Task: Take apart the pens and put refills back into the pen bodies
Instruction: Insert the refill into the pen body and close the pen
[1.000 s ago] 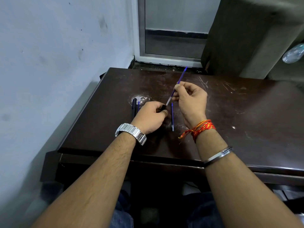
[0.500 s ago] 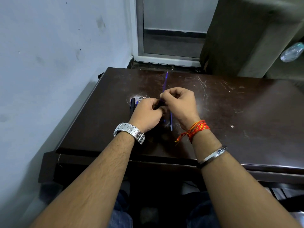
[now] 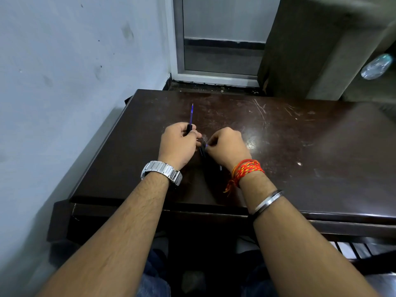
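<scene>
The left hand point(image 3: 179, 144) pinches a black pen body point(image 3: 188, 127) with its blue refill point(image 3: 191, 114) jutting toward 12 o'clock above the tabletop point(image 3: 300, 146). The right hand point(image 3: 226, 146), at 3 o'clock of it, seems pressed onto another dark pen piece point(image 3: 202, 151). The light, thin, bendable refill is best held near the barrel.

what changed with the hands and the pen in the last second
The blue refill passed from the right hand to the left hand, which now holds it in a black pen body, tip pointing away. The right hand dropped to pen parts on the table. Table unchanged.
</scene>
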